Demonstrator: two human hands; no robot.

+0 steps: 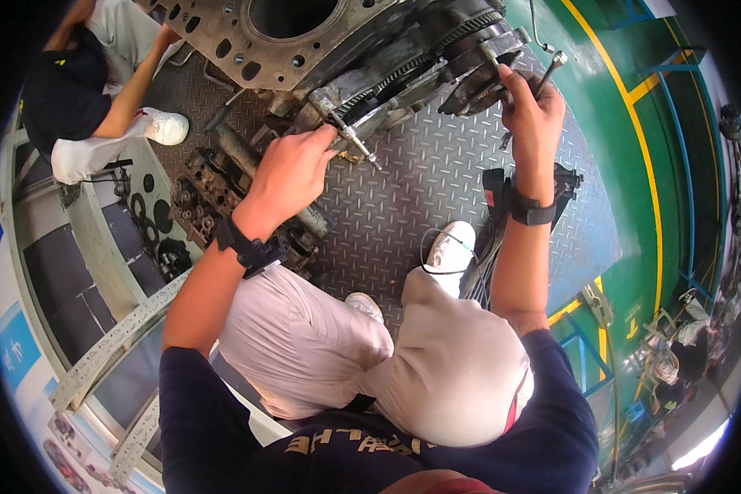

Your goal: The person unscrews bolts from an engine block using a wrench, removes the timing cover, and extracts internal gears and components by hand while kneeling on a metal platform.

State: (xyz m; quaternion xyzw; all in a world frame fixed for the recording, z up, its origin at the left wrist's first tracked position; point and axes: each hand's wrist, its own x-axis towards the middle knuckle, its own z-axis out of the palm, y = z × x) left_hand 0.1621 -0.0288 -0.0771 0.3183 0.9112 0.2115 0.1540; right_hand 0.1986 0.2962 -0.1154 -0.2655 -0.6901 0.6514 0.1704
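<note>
A large metal engine block [222, 37] lies in front of me, with a toothed ring and a round metal assembly [477, 62] along its near right side. My left hand [292, 169] is at its near edge, fingers curled and fingertips against a slim metal rod [358, 144] that sticks out toward me. Whether the fingers grip the rod or something beneath them is hidden. My right hand [535, 119] is closed around a socket wrench [556, 64] whose round end rises past the fingers. The index fingertip reaches the round assembly.
At the left, a crouching person [70, 90] has a hand at the block's edge. Worn metal parts [210, 185] lie by my left forearm. Beneath is a patterned metal plate [387, 198]. A black device with cables [564, 193] is by my right wrist; blue rails [683, 189] stand farther right.
</note>
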